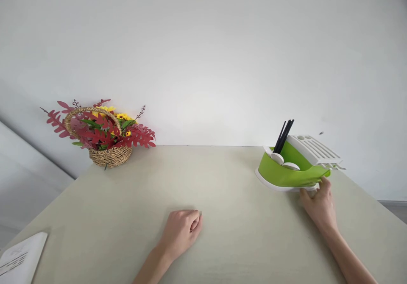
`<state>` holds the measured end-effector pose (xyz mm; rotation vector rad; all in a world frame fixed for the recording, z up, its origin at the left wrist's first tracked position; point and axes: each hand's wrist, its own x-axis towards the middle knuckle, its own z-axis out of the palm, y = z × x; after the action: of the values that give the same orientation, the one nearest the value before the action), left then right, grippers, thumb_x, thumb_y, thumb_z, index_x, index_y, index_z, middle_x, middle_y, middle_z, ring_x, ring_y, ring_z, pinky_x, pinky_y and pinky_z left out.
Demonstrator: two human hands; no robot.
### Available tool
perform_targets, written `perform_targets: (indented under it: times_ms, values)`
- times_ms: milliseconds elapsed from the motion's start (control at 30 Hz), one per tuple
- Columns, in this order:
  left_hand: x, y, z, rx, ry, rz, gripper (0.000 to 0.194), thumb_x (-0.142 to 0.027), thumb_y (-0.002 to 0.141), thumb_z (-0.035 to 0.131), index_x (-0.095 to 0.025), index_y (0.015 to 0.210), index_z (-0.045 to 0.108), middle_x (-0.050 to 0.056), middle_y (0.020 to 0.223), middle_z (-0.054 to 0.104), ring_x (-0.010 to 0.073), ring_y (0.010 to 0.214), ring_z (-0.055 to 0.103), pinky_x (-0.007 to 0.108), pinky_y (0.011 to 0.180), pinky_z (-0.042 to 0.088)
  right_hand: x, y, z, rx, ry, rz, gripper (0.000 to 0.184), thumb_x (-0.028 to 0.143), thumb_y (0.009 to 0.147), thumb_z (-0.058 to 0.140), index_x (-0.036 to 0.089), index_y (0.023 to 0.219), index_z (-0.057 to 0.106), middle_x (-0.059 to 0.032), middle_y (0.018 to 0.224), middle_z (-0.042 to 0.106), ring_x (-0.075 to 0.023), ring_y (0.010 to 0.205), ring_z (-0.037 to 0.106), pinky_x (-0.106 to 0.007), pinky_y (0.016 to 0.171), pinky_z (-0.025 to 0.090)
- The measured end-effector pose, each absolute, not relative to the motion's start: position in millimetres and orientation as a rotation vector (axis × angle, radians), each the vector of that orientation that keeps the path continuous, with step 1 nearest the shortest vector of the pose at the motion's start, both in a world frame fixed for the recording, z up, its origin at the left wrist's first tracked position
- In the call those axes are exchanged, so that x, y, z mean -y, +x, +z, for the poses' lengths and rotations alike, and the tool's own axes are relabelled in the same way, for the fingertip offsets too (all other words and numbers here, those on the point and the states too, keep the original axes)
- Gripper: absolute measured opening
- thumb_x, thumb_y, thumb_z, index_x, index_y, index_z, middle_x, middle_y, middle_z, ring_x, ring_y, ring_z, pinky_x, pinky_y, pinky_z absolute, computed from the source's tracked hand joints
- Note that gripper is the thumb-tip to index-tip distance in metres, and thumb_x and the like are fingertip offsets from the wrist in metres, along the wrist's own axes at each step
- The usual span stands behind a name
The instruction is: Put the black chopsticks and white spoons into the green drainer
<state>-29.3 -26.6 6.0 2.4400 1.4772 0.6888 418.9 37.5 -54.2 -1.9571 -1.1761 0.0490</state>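
The green utensil holder [276, 174] stands toward the right rear of the surface [235, 241], just beyond the right hand [321, 207], whose bent fingers grip its near edge. Well apart, the left hand [182, 232] is loosely fisted.

1. Lime-green, curved-walled holder [286, 176]: smooth plastic by its look, with a soft satin sheen.
2. White slotted rack [313, 148] on it: smooth, hard-looking plastic, fairly matt.
3. Slim black sticks [282, 139]: matt; material unclear.
4. White rounded spoon-like pieces [291, 166]: smooth, slightly glossy.
5. Tan handled basket [110, 157]: rough, woven plant-like fibre.
6. Dark-red lobed leaves [141, 135]: thin, cloth-like, mostly matt.
7. Pale grey-green tabletop [219, 182]: smooth, dull finish.
8. White wall [203, 63]: flat, matt, paint-like.
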Motion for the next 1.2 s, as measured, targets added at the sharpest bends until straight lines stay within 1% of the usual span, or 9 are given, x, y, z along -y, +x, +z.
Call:
perform_targets:
  times_ms: [167, 367, 600, 800, 900, 967, 1067, 1133, 1200]
  values:
    - [26.4, -28.8, 4.1, -1.486, 2.450, 0.666, 0.038, -0.017, 0.096, 0.046, -0.021, 0.068, 0.021, -0.008, 0.056, 0.024, 0.0090, 0.050, 0.019, 0.027, 0.053, 0.017, -37.4, 414.5, -52.0, 1.168, -1.987, 0.123, 0.084, 0.053, 0.081, 0.060, 0.022, 0.154, 0.035, -0.0208, 0.148, 0.054, -0.0434, 0.124, 0.060, -0.053, 0.091, 0.050]
    - [27.1, -29.4, 4.4, -1.480, 2.453, 0.667, 0.038, -0.017, 0.096, 0.046, -0.022, 0.068, 0.021, -0.008, 0.056, 0.024, 0.0090, 0.050, 0.019, 0.027, 0.053, 0.017, -35.9, 409.2, -49.1, 1.190, -1.985, 0.110, 0.078, 0.055, 0.082, 0.059, 0.022, 0.151, 0.041, -0.0191, 0.139, 0.063, -0.0394, 0.112, 0.067, -0.050, 0.088, 0.050]
    - [27.2, -27.8, 6.5, -1.486, 2.451, 0.664, 0.039, -0.018, 0.097, 0.046, -0.022, 0.068, 0.020, -0.008, 0.056, 0.025, 0.0088, 0.050, 0.019, 0.028, 0.053, 0.017, -34.8, 398.8, -45.5, 1.287, -1.939, 0.147, 0.075, 0.057, 0.086, 0.058, 0.027, 0.152, 0.042, -0.0140, 0.146, 0.062, -0.0371, 0.117, 0.067, -0.047, 0.090, 0.051]
    - [27.2, -26.1, 8.4, -1.487, 2.433, 0.655, 0.040, -0.020, 0.099, 0.045, -0.021, 0.068, 0.019, -0.008, 0.056, 0.024, 0.0091, 0.050, 0.019, 0.027, 0.053, 0.017, -33.8, 375.9, -40.0, 1.385, -1.893, 0.207, 0.071, 0.057, 0.088, 0.056, 0.031, 0.153, 0.041, -0.0104, 0.149, 0.060, -0.0332, 0.117, 0.068, -0.040, 0.081, 0.054]
    - [26.6, -26.8, 8.0, -1.492, 2.431, 0.649, 0.039, -0.021, 0.099, 0.044, -0.021, 0.068, 0.020, -0.008, 0.056, 0.024, 0.0092, 0.050, 0.019, 0.027, 0.053, 0.018, -31.7, 358.9, -39.5, 1.454, -1.828, 0.210, 0.068, 0.052, 0.089, 0.055, 0.028, 0.152, 0.044, -0.0121, 0.152, 0.058, -0.0312, 0.110, 0.071, -0.039, 0.079, 0.055]
    - [26.3, -27.1, 7.9, -1.497, 2.430, 0.640, 0.039, -0.022, 0.099, 0.044, -0.021, 0.068, 0.020, -0.008, 0.056, 0.024, 0.0093, 0.050, 0.019, 0.027, 0.053, 0.018, -29.1, 346.9, -40.0, 1.512, -1.769, 0.221, 0.066, 0.048, 0.090, 0.055, 0.029, 0.152, 0.045, -0.0120, 0.156, 0.054, -0.0268, 0.099, 0.072, -0.038, 0.077, 0.056]
    - [26.0, -26.7, 7.5, -1.513, 2.433, 0.626, 0.040, -0.023, 0.100, 0.044, -0.021, 0.068, 0.020, -0.008, 0.055, 0.024, 0.0094, 0.050, 0.019, 0.027, 0.053, 0.018, -24.5, 330.9, -41.1, 1.615, -1.684, 0.202, 0.066, 0.043, 0.093, 0.053, 0.030, 0.157, 0.041, -0.0133, 0.161, 0.046, -0.0200, 0.082, 0.069, -0.038, 0.077, 0.058]
    - [26.0, -26.2, 6.9, -1.522, 2.435, 0.618, 0.040, -0.023, 0.100, 0.044, -0.021, 0.068, 0.020, -0.008, 0.055, 0.025, 0.0095, 0.050, 0.019, 0.027, 0.053, 0.018, -21.5, 322.2, -41.3, 1.700, -1.623, 0.176, 0.067, 0.041, 0.095, 0.053, 0.031, 0.159, 0.037, -0.0148, 0.163, 0.042, -0.0185, 0.081, 0.066, -0.039, 0.079, 0.059]
    - [26.1, -25.9, 6.0, -1.531, 2.439, 0.617, 0.040, -0.024, 0.100, 0.045, -0.021, 0.068, 0.020, -0.008, 0.055, 0.025, 0.0096, 0.050, 0.019, 0.027, 0.053, 0.018, -18.9, 314.9, -40.2, 1.768, -1.545, 0.155, 0.065, 0.037, 0.096, 0.052, 0.032, 0.159, 0.037, -0.0154, 0.163, 0.037, -0.0203, 0.091, 0.066, -0.040, 0.081, 0.059]
